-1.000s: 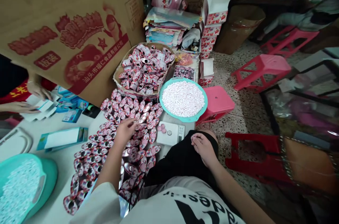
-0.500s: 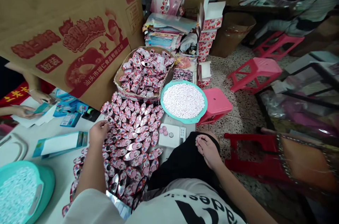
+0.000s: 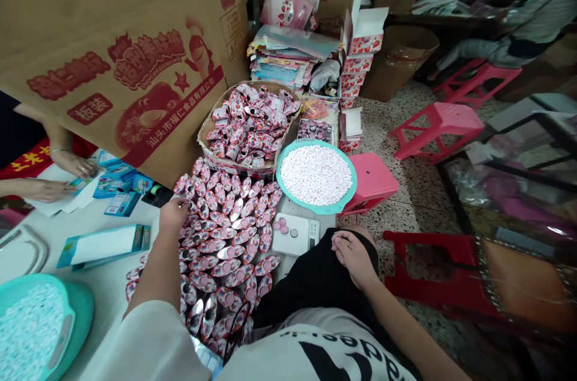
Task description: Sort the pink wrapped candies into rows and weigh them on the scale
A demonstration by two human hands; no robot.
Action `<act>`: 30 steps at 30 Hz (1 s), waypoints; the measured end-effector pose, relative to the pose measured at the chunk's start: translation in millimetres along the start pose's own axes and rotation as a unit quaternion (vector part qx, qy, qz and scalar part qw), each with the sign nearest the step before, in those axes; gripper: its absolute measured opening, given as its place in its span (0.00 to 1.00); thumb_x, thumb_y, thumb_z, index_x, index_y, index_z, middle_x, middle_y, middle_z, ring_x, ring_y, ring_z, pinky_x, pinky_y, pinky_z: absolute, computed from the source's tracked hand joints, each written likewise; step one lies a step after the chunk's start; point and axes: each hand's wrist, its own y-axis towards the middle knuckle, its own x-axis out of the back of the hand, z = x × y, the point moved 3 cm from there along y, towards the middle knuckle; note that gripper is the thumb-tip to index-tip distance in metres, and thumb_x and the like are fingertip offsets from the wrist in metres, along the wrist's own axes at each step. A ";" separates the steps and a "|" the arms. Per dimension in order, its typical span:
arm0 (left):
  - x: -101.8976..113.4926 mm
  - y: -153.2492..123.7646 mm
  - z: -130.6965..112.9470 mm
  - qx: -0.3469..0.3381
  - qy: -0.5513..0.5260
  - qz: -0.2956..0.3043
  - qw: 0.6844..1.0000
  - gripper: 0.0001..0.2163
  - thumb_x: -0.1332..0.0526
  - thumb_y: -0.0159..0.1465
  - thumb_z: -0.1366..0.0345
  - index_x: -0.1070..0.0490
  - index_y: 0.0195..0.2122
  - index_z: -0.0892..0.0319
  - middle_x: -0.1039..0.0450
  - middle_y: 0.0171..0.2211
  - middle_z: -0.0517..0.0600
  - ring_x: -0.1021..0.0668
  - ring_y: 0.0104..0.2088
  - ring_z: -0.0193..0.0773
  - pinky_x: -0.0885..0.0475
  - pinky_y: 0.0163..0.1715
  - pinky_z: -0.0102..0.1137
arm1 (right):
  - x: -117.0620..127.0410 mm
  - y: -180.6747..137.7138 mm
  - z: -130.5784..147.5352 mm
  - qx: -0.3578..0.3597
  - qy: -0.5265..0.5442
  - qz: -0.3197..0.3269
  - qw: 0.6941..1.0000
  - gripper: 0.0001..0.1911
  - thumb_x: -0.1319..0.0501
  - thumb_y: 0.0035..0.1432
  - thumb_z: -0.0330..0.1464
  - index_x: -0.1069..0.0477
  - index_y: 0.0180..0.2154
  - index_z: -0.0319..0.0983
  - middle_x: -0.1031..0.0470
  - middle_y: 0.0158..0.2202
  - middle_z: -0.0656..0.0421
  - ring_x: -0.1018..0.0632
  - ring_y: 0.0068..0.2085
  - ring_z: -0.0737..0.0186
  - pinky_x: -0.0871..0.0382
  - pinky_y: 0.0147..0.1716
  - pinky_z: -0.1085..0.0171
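Packs (image 3: 224, 233) crowded the counter (image 3: 108, 288).
The left hand (image 3: 174, 213), fingers curled nearly closed, was at their left edge, its hold unclear; the right hand (image 3: 354, 255) pinched a small disc (image 3: 336, 238) over the thigh (image 3: 306, 279).

The left hand (image 3: 172, 214) is at the printed packets (image 3: 210, 246) on the bench (image 3: 106, 279); the right hand (image 3: 353, 253) (over a black-clad thigh (image 3: 295, 277)) pinches a small round piece (image 3: 335, 238).

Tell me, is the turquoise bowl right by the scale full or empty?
Not empty: small white pieces cover the inside of the turquoise bowl. How deep they lie, I cannot tell.
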 end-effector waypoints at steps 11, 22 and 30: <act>3.2 8.7 -5.6 -0.025 0.083 0.025 0.996 0.14 0.42 0.56 0.61 0.23 0.39 0.60 0.21 0.39 0.57 0.22 0.41 0.50 0.32 0.34 0.34 | 1.9 0.0 1.9 -0.008 0.016 -0.016 1.000 0.25 0.33 0.47 0.47 0.35 0.41 0.40 0.31 0.22 0.65 0.39 0.15 0.75 0.51 0.14 0.72; 15.9 -5.0 0.0 -0.038 0.038 -0.035 0.998 0.16 0.46 0.57 0.60 0.24 0.39 0.60 0.22 0.39 0.57 0.23 0.42 0.49 0.31 0.39 0.34 | 4.7 0.1 0.5 -0.017 0.028 -0.019 0.999 0.25 0.33 0.46 0.47 0.35 0.42 0.40 0.31 0.22 0.65 0.38 0.15 0.74 0.51 0.13 0.72; 17.3 -50.2 0.9 -0.008 -0.022 0.067 0.998 0.15 0.42 0.54 0.51 0.24 0.33 0.56 0.21 0.29 0.49 0.22 0.30 0.43 0.35 0.28 0.30 | 5.2 0.1 1.4 -0.026 0.052 -0.020 0.998 0.22 0.33 0.46 0.46 0.33 0.38 0.40 0.31 0.22 0.65 0.38 0.16 0.74 0.52 0.13 0.72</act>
